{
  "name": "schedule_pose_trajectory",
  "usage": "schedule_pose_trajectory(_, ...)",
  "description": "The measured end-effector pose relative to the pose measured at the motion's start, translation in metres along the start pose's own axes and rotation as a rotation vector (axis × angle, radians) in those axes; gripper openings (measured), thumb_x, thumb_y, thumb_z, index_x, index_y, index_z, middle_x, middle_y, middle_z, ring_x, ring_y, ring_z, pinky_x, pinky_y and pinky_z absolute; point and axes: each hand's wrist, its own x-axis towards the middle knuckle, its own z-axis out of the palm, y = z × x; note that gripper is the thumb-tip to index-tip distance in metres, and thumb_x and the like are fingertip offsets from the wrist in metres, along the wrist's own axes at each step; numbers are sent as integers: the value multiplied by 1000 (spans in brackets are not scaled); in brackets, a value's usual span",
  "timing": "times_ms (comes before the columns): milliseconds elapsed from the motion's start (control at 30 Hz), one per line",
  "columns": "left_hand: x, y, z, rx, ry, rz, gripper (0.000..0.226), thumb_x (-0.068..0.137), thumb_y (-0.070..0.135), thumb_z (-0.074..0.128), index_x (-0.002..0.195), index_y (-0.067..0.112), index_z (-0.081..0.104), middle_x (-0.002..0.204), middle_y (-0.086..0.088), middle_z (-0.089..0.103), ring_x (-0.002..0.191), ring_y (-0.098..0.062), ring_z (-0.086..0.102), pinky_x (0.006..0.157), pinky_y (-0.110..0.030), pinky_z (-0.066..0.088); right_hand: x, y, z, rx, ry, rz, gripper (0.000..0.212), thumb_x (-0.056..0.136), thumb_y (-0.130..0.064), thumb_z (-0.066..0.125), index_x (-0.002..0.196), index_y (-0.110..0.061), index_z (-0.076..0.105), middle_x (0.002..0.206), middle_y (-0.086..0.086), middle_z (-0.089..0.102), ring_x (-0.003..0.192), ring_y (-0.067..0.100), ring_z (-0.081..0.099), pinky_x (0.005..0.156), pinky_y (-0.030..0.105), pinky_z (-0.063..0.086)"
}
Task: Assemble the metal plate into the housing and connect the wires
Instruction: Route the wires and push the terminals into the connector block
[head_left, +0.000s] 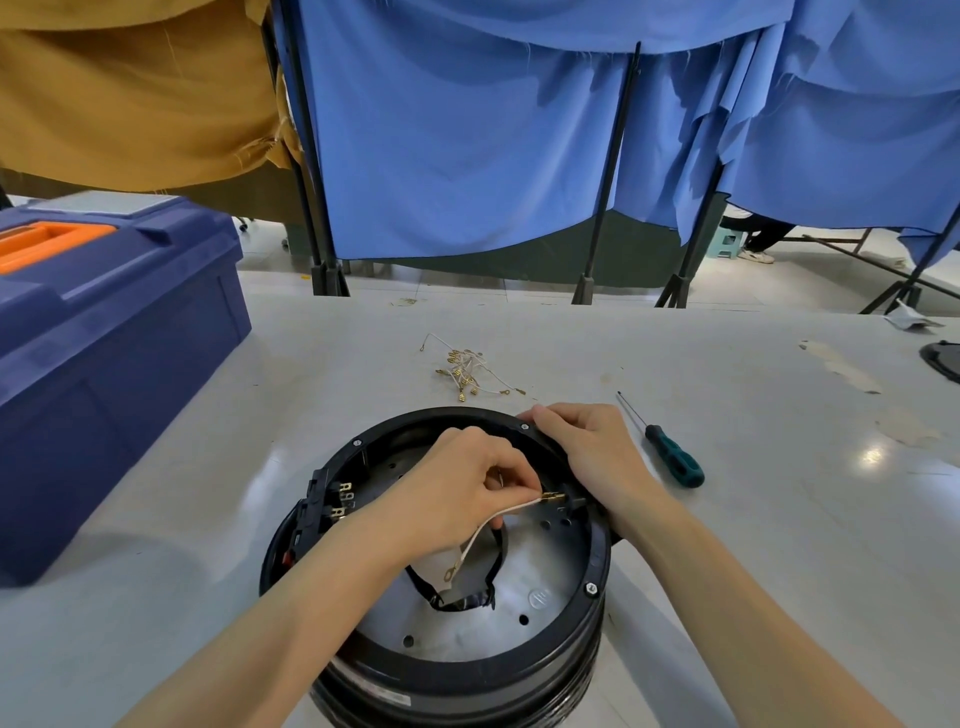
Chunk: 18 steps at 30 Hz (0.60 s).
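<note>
Two hands meet at the housing (592, 590), which stands on the desk (753, 545) with the plate (545, 587) seated inside. The left hand (462, 488) pinches a white wire (511, 508) in its fingers just behind the brass terminal, at the housing's inner right wall. The right hand (587, 452) curls its fingers over the rim there. Spare wires (467, 369) and a screwdriver (675, 460) lie beyond; a toolbox (104, 338) sits left.

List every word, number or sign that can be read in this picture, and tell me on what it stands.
Nothing here can be read with certainty.
Round stamped mark on the metal plate: too faint to read.
Pale label on the outer side of the housing: blurred, not readable.
Blue toolbox: no lettering shows.
</note>
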Motion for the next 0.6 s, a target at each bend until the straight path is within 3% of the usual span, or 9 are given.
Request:
schedule_pose_trajectory(167,0,-1,-1,6,15,25,3,84,14,73,81,13,75,69,8,63,55,-17,66,59,-12,44,-1,0,-1,-1,8,-14,27,97,-19,57,80,-16,78,72,1,75,64,8,68,60,17,53)
schedule_pose_trajectory(600,-1,-2,-1,0,18,46,6,84,14,73,84,9,76,77,1,66,56,-18,65,62,-13,44,-3,-3,0,18,-11,-26,32,97,-16,56,73,-21,77,72,2,75,63,8,68,58,16,52)
